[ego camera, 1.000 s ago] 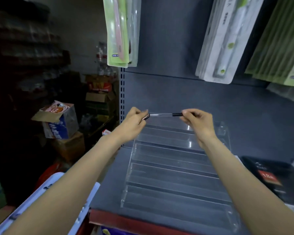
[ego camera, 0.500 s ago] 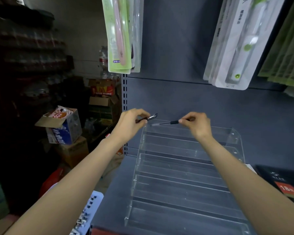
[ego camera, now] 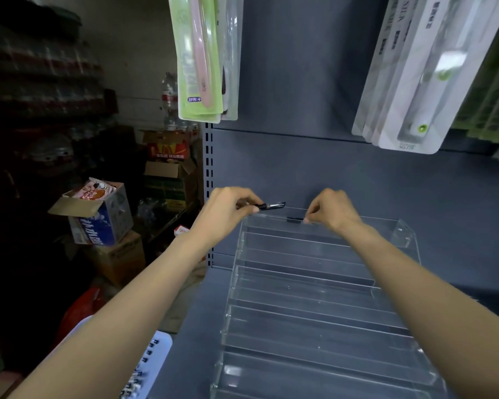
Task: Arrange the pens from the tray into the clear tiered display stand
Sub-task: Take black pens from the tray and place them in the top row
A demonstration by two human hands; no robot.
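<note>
Head view, left hand (ego camera: 228, 210) pinching black pen cap (ego camera: 271, 206), right hand (ego camera: 333, 211) pinching pen (ego camera: 295, 221) at clear stand (ego camera: 314, 312) top tier

A shop: grey slotted shelving (ego camera: 329, 174), hanging packaged toothbrushes (ego camera: 199, 61), stacked stock cartons (ego camera: 167, 168) beside it.

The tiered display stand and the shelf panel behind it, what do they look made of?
The tiered display stand looks like clear glossy plastic, perhaps acrylic: the shelf shows through it and its edges catch bright glints. The shelf panel looks like grey painted metal with a matt finish; the slotted upright at its left edge suggests steel shelving.
</note>
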